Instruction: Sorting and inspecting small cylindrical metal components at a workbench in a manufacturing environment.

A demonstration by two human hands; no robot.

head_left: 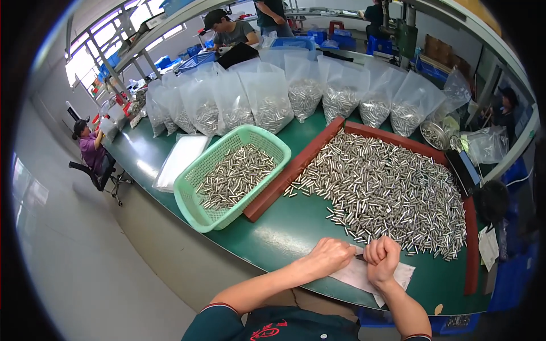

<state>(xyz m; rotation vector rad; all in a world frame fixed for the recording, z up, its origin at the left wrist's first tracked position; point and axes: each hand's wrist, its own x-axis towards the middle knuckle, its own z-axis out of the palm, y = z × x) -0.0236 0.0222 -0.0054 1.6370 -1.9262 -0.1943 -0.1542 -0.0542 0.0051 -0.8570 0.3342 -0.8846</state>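
Above the near edge of the green table [273, 233], my left hand [331, 256] and my right hand [382, 260] are held close together, both with curled fingers. Between them shows a small dark bit of something, mostly hidden by the fingers. Under the hands lies a whitish, stained sheet of cloth or paper [401, 275]. Just beyond is a wide heap of short, shiny metal pins [392, 193], bordered by reddish-brown bars [296, 170]. To the left of the heap, a light green plastic basket [187, 211] holds more of the pins [236, 176].
Several clear plastic bags of pins [267, 105] stand along the table's far side. Flat white bags [182, 162] lie left of the basket. A round tin [435, 136] and a dark device [463, 170] are at the right. Co-workers [227, 31] sit and stand farther off.
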